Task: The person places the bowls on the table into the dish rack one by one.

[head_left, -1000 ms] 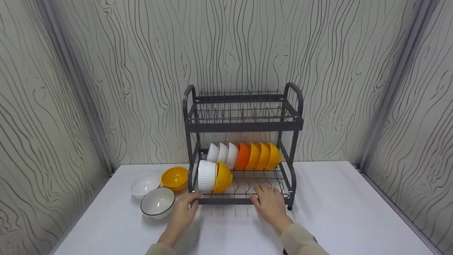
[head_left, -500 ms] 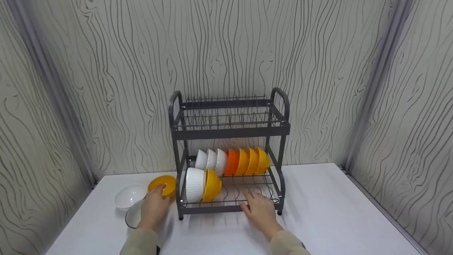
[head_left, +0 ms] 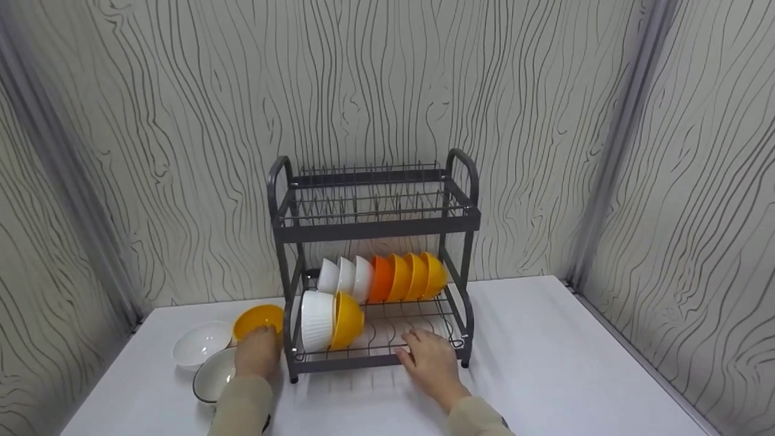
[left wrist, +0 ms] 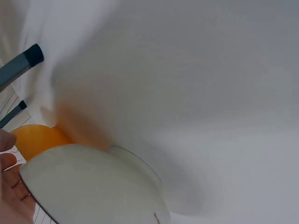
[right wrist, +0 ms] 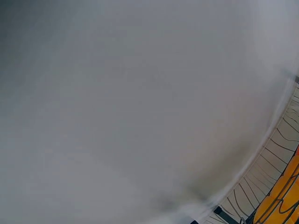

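My left hand [head_left: 257, 354] is at the near rim of a yellow bowl [head_left: 253, 320] standing on the table left of the rack, its fingers curled over that rim. In the left wrist view, the thumb and fingertips show beside the yellow bowl [left wrist: 42, 140], partly hidden by the dark-rimmed white bowl [left wrist: 88, 186]. My right hand [head_left: 431, 363] rests at the front rail of the dark dish rack [head_left: 375, 229], fingers loosely extended over the lower tier. That tier holds a ribbed white bowl [head_left: 317, 321] and a yellow bowl [head_left: 347, 321] at front left.
Behind them stands a row of white bowls [head_left: 362, 280], an orange bowl [head_left: 381, 280] and yellow bowls [head_left: 431, 275]. A plain white bowl [head_left: 200, 345] sits at the table's left, beside the dark-rimmed one. Patterned walls [head_left: 363, 79] enclose the white table [head_left: 545, 363].
My left hand has moved left from the rack's front corner to the yellow bowl on the table, and its fingers have curled at the rim. The right hand stays at the rail. The view has shifted.
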{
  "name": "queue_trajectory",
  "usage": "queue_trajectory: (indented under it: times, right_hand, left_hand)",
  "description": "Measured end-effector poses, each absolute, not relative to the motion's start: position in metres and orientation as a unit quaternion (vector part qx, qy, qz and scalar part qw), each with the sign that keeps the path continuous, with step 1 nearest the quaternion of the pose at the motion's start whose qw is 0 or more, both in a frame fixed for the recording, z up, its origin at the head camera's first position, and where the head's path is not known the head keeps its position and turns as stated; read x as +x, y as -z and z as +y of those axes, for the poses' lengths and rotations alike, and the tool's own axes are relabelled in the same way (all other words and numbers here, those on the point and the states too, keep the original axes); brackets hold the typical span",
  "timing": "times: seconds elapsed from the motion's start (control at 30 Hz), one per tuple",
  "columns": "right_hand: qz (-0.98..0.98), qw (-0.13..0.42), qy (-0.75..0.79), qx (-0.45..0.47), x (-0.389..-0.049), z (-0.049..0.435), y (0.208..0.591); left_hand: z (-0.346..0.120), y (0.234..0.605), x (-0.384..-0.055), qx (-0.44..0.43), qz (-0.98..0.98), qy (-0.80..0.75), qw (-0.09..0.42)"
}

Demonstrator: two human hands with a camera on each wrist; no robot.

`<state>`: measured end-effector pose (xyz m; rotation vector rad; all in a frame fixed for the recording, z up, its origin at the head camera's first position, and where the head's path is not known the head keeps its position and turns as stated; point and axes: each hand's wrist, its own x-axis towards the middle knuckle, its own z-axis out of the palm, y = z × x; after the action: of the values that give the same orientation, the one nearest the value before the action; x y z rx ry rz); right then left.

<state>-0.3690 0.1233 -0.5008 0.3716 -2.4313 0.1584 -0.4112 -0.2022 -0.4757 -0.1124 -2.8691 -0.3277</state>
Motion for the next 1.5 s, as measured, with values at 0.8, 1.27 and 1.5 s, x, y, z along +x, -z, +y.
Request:
queue_trajectory:
  times: [0.8,1.27,1.5]
  right_hand:
    - [-0.925,0.348,-0.058,0.142,-0.367,0.117,0.499]
    - [-0.925,0.351,-0.058,0.136,-0.367,0.123,0.501]
    - [-0.927,0.346,-0.061,0.134,-0.365,0.123,0.498]
  left_hand:
    - [-0.213,0.483,-0.415,-0.005,-0.982,0.165,0.089]
    - [-0.208,0.492,-0.422,-0.031,-0.977,0.179,0.114]
    - [-0.212,0.488,-0.424,-0.041,-0.973,0.183,0.132]
